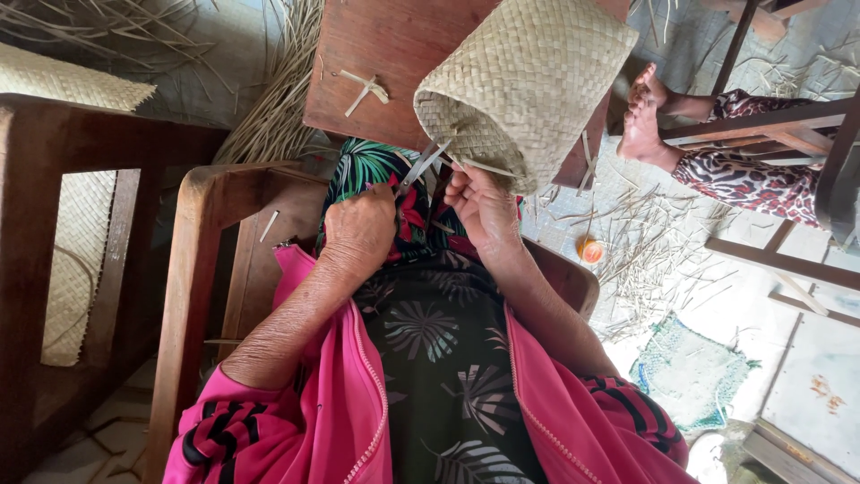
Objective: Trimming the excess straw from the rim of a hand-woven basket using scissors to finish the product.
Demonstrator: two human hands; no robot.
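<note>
My left hand (360, 229) is clamped on the scissors (421, 167), blades parted at the basket (520, 85) rim. My right hand (484, 211) pinches a loose strip (488, 168) there; the basket leans from my lap onto the desk (376, 54). Cutting too near the weave could let the rim unravel, or the blades could nick my fingers.

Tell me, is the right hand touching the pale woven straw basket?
Touching. The head view shows the right hand gripping the open rim of the pale woven straw basket.
</note>
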